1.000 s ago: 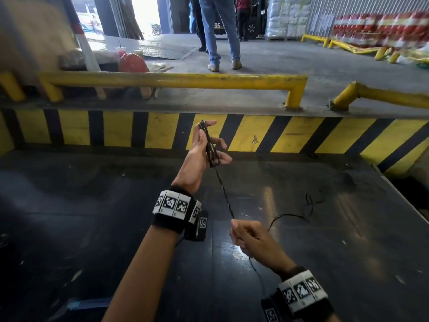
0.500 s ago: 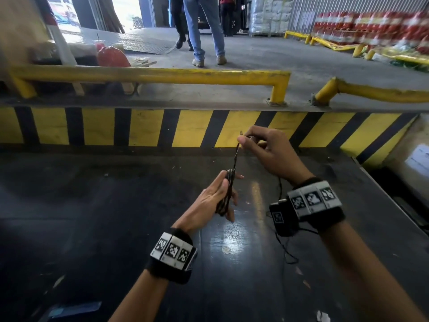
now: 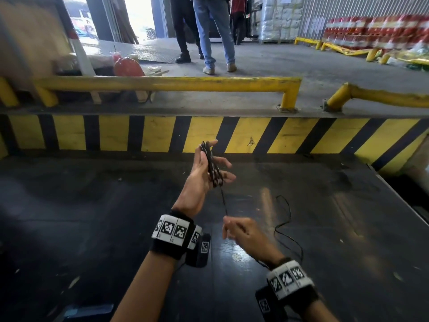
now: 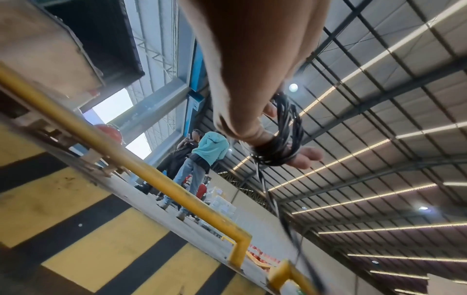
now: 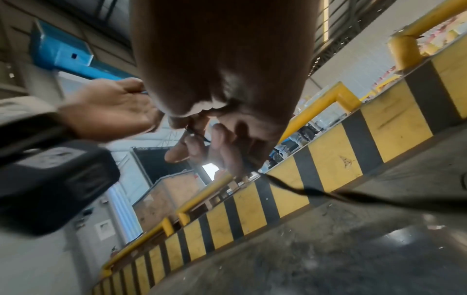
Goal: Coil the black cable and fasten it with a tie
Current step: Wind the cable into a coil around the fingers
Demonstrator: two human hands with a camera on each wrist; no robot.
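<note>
Nearest, at about five o'clock in the head view, the right hand (image 3: 247,235) pinches the black cable (image 3: 214,167) between curled fingers, knuckles up. From that pinch a slack run of cable trails off toward three o'clock, looping on the dark dock plate (image 3: 92,217). The other way, the cable rises taut toward twelve o'clock to the left hand (image 3: 204,173), held palm-up farther out. That hand's fingers are spread and nearly straight; several turns of cable are wound around the fingers (image 4: 305,157) and thumb as a narrow coil. Beyond the hands stands a yellow-and-black striped kerb (image 3: 250,133), then a yellow guard rail (image 3: 167,83). Farthest, around twelve o'clock, people (image 3: 214,31) stand on the concrete floor.
</note>
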